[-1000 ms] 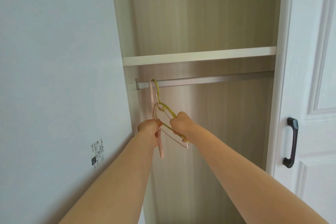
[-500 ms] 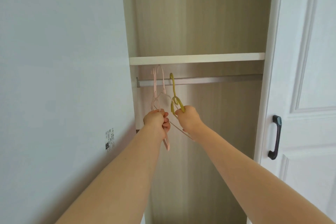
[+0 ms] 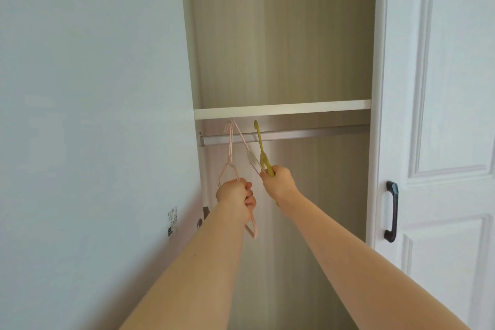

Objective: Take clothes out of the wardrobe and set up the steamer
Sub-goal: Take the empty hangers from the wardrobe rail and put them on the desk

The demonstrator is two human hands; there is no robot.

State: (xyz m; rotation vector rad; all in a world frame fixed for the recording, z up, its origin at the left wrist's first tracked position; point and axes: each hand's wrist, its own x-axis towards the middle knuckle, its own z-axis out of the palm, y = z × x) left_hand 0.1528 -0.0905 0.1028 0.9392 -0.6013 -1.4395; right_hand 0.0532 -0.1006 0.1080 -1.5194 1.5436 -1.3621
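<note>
My left hand (image 3: 235, 195) was closed around the pink hanger (image 3: 230, 153), and my right hand (image 3: 280, 182) around the green hanger (image 3: 261, 147). Both hooks stood above my fists at the rail (image 3: 308, 133), necks nearly upright, so I judged a lift upward would free them.

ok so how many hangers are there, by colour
pink: 2, the pink hanger in the left hand and the pale pink hanger in the right hand
yellow-green: 1, the yellow-green hanger, also in the right hand
total: 3
</note>
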